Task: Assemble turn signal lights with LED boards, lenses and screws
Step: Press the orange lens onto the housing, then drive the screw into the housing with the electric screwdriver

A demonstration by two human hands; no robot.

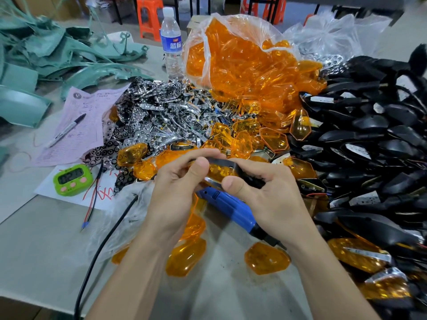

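both hands raised over near-centre of the grey table (46, 255), sharing one turn signal unit (223, 172): black housing with amber lens fitted, chrome edge showing at its lower side. left hand (178, 192) closed on the unit's left end, thumb pressed on top. right hand (270, 195) closed on the right end, thumb across the front of the black stem. unit held clear of the table, just above the blue electric screwdriver (231, 209).

screwdriver lying flat beneath the hands, tip pointing near-right, black cable (104, 245) running off toward the near-left edge.

loose amber lenses (266, 260) on the table near the wrists. open clear plastic bag of lenses (242, 58) at far centre, spilling toward the hands. heap of chrome reflectors (166, 118) left of that. pile of black housings (369, 135) along the whole right side, some near-right ones already carrying lenses.

left of the hands: green digital timer (72, 180) on white paper, red and black wire pair (94, 199) just beside it. pink form (85, 121) farther left with black marker (67, 130) lying on it. water bottle (171, 42) upright at far centre-left. teal plastic parts (46, 56) stacked far left. led boards and screws not made out.
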